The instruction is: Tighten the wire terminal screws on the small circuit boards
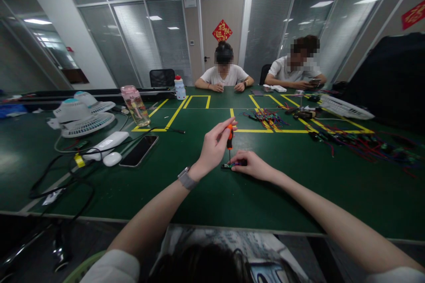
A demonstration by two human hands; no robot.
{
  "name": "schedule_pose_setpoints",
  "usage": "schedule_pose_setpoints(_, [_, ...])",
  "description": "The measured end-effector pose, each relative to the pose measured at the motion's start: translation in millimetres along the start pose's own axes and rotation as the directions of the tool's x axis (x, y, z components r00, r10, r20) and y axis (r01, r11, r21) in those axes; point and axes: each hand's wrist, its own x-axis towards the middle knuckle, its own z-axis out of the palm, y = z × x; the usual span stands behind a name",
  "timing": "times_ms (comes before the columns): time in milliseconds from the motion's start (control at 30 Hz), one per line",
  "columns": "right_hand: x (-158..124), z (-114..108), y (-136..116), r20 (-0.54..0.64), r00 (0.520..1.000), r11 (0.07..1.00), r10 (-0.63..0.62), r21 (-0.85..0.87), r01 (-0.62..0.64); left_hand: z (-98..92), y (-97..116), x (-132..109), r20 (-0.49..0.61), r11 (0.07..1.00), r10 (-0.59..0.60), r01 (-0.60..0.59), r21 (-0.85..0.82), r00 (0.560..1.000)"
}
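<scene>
My left hand pinches a small screwdriver with an orange and black handle and holds it upright, tip down. The tip rests on a small green circuit board lying on the green table. My right hand lies on the table with its fingers pressed on the board's right end, holding it in place. A grey watch is on my left wrist.
A black phone, a white mouse, a power bank and black cables lie to the left, with two small fans and a pink bottle behind. Bundles of coloured wires lie at right. Two people sit at the far side.
</scene>
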Motion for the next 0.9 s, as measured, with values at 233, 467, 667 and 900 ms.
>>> schedule_pose_setpoints(233, [0.5, 0.4, -0.7, -0.006, 1.0, 1.0, 0.014, -0.008, -0.014, -2.3, 3.9, 0.3, -0.093, 0.928, 0.2, -0.158, 0.336, 0.975])
schedule_pose_setpoints(467, [0.2, 0.8, 1.3, -0.004, 1.0, 1.0, 0.002, 0.006, -0.002, 0.2, 0.8, -1.9, 0.043, 0.989, 0.093, -0.097, 0.108, 0.995])
schedule_pose_setpoints(667, [0.3, 1.1, 1.9, -0.006, 1.0, 1.0, 0.0, 0.01, 0.0, -0.6, 3.2, -1.3, -0.057, 0.982, 0.063, -0.052, 0.183, 0.996])
schedule_pose_setpoints(900, [-0.1, 0.3, 1.1, -0.009, 1.0, 1.0, -0.001, -0.002, 0.001, 1.2, 3.1, -0.1, 0.045, 0.999, -0.033, 0.034, -0.027, 0.998])
